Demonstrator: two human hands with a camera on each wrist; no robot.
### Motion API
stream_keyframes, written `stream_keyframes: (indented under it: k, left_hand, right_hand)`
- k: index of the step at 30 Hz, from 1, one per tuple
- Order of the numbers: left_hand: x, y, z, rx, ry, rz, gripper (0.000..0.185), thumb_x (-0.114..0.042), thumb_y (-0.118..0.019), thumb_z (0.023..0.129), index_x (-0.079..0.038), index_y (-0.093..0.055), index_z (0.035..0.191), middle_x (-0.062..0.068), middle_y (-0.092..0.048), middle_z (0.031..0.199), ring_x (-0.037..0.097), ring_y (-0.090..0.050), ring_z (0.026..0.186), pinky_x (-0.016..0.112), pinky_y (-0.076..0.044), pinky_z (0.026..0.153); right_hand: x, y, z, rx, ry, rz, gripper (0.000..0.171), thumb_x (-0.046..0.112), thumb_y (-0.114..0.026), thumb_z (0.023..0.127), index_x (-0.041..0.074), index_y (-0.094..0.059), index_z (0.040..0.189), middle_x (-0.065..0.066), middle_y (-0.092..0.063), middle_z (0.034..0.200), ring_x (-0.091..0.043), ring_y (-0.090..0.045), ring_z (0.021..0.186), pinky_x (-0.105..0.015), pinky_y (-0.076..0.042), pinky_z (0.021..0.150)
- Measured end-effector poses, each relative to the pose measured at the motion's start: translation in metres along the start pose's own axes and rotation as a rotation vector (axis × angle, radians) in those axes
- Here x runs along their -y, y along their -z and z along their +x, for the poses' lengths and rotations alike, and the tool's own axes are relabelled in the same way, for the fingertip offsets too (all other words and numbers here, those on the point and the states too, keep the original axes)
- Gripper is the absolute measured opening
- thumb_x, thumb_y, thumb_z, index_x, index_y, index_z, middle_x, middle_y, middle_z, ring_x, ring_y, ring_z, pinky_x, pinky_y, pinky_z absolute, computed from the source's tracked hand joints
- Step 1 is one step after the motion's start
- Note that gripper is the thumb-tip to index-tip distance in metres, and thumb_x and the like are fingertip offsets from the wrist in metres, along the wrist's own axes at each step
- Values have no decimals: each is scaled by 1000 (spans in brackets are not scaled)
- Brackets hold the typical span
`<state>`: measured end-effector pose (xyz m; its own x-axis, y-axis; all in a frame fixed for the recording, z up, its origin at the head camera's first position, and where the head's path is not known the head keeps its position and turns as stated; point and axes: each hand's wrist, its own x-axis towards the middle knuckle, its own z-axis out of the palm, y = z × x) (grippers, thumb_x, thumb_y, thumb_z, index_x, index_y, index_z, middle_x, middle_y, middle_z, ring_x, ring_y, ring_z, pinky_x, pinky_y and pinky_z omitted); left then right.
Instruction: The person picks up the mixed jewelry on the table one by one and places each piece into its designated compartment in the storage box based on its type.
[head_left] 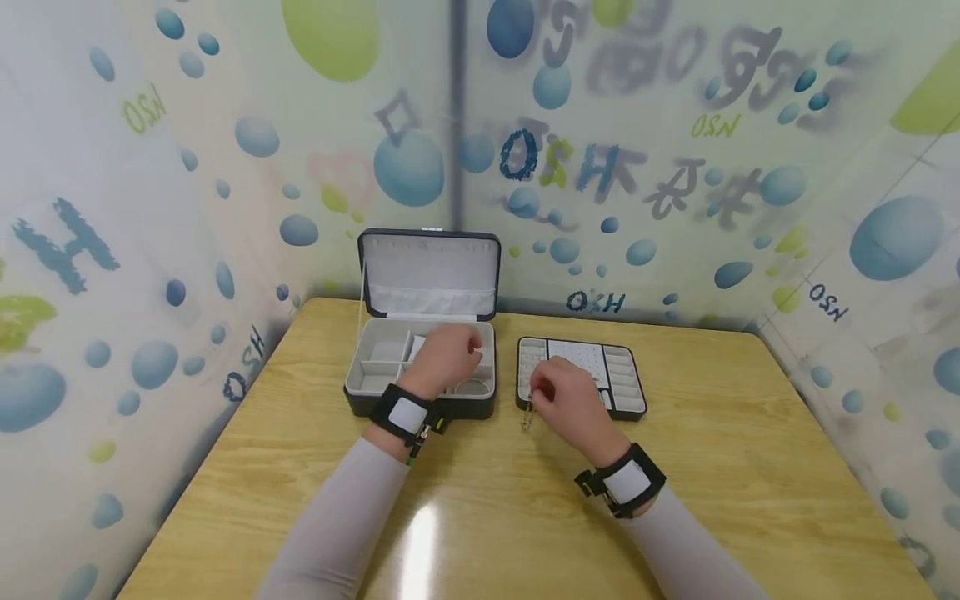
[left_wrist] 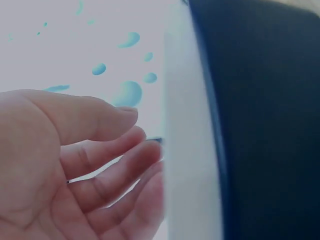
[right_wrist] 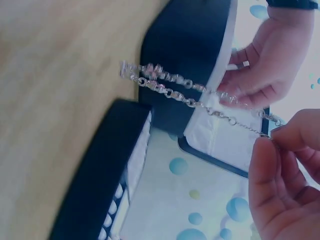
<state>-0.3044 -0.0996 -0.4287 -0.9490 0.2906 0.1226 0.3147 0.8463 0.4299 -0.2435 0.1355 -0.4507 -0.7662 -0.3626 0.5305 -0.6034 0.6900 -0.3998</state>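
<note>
Spreading across the whole lower view, a pale wooden table (head_left: 712,467) is sitting inside walls (head_left: 150,208) printed with blue and green bubbles. Standing toward its far edge, an open jewellery box (head_left: 420,392) is showing a dark shell and a grey lining, its lid (head_left: 430,273) raised upright behind the divided compartments. Lying just to the right of the box, a flat dark tray (head_left: 630,379) is showing rows of small slots and a white dotted panel in the middle.

Reaching in from the near edge, two arms in light grey sleeves (head_left: 337,517) are each wearing a black wrist strap. The left hand (head_left: 446,354) is hanging over the box's inner compartments with its fingers (left_wrist: 115,175) loosely bent and relaxed; the left wrist view is showing the palm empty, close beside the box's grey wall. Whether the fingertips are touching the lining, I cannot tell.

The right hand (head_left: 566,396) is hovering over the near-left corner of the tray, thumb and forefinger (right_wrist: 295,132) pinching one end of a thin silver chain bracelet (right_wrist: 185,95). The bracelet is dangling free from that pinch, doubled on itself, its lower end hanging just above the table in front of the gap between box and tray
</note>
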Motion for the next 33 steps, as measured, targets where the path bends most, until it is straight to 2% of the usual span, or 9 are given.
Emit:
stream_keyframes:
  k: [3,6,9,12,15,23,28,33]
  left_hand:
    - [5,3,1,-48,-19,57,21,-14,-68,100,-6,-75,118,9,-75,109,23,-69,96,41,-58,87]
    - [11,8,5,-127,-32,118,25,-14,-70,99,-6,-75,122,12,-73,114,28,-70,103,43,-59,88]
    - [19,13,10,-212,-24,155,29,-12,-70,98,-6,-73,126,15,-70,120,34,-68,110,46,-60,90]
    - [26,19,17,-252,-2,168,33,-11,-70,97,-5,-71,130,18,-68,125,39,-64,117,48,-58,95]
    - [30,24,23,-239,13,165,37,-11,-71,97,-4,-69,133,20,-66,129,41,-63,120,50,-56,101]
    - [30,37,26,-75,44,202,48,-17,-73,97,-1,-63,141,24,-64,139,43,-62,127,52,-53,107]
    - [35,45,35,-67,64,242,48,-10,-68,97,0,-61,143,24,-61,140,43,-60,128,52,-54,106]
    - [38,50,43,-67,48,307,43,-9,-67,97,3,-63,138,24,-65,135,42,-62,125,51,-53,108]
  right_hand:
    - [-1,5,4,-15,-2,-8,19,-3,-74,87,13,-65,84,0,-61,81,-10,-53,71,-27,-49,63]
    - [-4,10,10,-20,12,-18,18,-3,-73,87,13,-65,84,-1,-61,80,-11,-53,70,-27,-48,63]
    - [-6,13,17,-28,17,-6,16,-2,-71,88,12,-66,84,-2,-62,80,-13,-54,70,-29,-49,63]
    - [-8,15,25,-55,-4,15,14,-2,-71,90,11,-67,86,-3,-64,82,-14,-57,72,-31,-51,65]
    - [-9,17,33,-99,-37,36,12,-1,-72,91,10,-68,87,-4,-67,84,-16,-60,75,-32,-54,67]
    - [-2,23,47,-163,-52,69,12,-1,-70,90,10,-68,87,-5,-67,83,-17,-60,73,-33,-52,66]
    - [-1,20,49,-185,-59,87,12,-2,-70,90,10,-69,87,-6,-68,83,-17,-61,71,-33,-53,66]
    - [0,15,51,-184,-50,91,12,-2,-69,90,10,-68,86,-6,-67,83,-17,-60,71,-33,-53,65]
